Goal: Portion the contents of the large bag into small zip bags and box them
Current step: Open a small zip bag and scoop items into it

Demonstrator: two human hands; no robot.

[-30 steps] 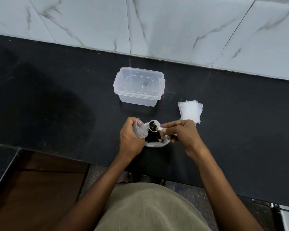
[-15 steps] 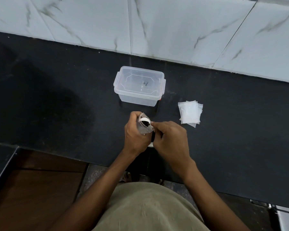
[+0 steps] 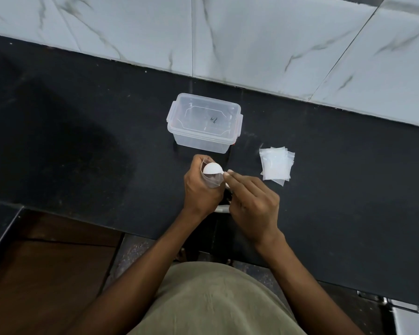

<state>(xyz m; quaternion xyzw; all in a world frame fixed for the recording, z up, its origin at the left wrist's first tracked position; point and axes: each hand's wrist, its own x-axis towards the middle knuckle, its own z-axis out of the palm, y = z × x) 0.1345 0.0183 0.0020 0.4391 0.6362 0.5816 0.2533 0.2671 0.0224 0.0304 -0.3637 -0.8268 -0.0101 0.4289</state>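
Nearest me, over the front edge of the black desk [image 3: 82, 141], my left hand [image 3: 200, 189] was curled around a small zip bag [image 3: 212, 181], holding its mouth open and upward. My right hand [image 3: 252, 201] pinched the handle of a white scoop [image 3: 212, 169] between fingertips, with the bowl turned over right at the bag's mouth, its rounded back facing me. I judged this as the tipping of a portion into the bag; how much had gone in I could not tell. The large bag [image 3: 224, 209] sat under and between my hands, almost wholly hidden, only a pale sliver showing.

Further out to the right, well apart from my hands, the stack of empty small bags [image 3: 276, 165] lay flat, so plenty of portions looked left to do. Beyond my hands stood the clear box [image 3: 203, 123], lid apparently on and nothing visible inside, so by my reckoning nothing was boxed yet and the task was early.
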